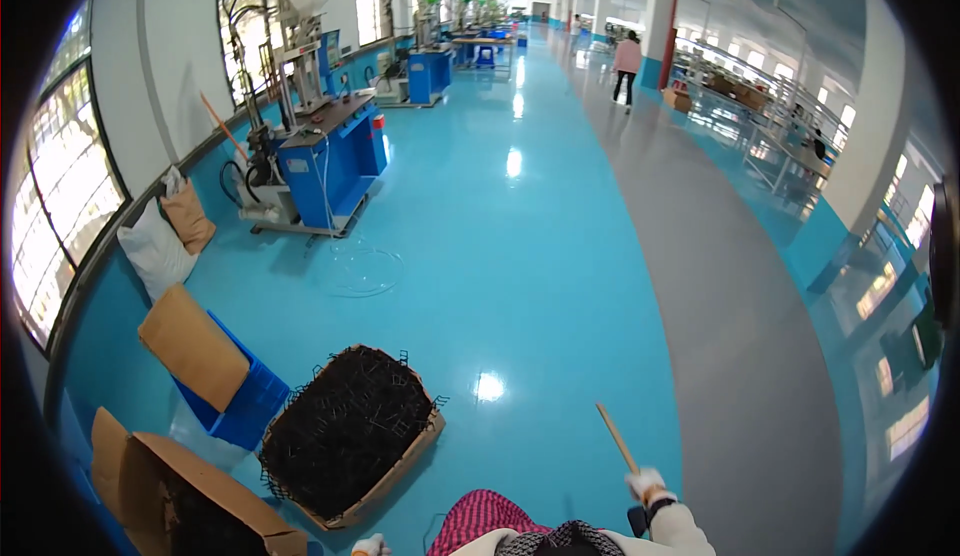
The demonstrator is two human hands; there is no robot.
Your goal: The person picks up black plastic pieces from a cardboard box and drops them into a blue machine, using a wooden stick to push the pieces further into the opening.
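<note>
Seemingly light and stiff, the wooden stick (pixel 618 438) sits clenched at its lower end in the gloved right hand (pixel 646 483); left hand's (pixel 370 546) grip unclear.

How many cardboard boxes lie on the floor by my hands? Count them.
2: a box full of black parts left of the gloved right hand, and an open box at lower left. Others may be hidden.

Glossy teal floor (pixel 520 256) mirrors the lights — matt wooden stick (pixel 617 438), rough brown cardboard box (pixel 400 471), white cloth-gloved right hand (pixel 645 484).

The gloved right hand (pixel 646 483) grips a wooden stick (pixel 617 437) above the blue floor (pixel 520 256).
</note>
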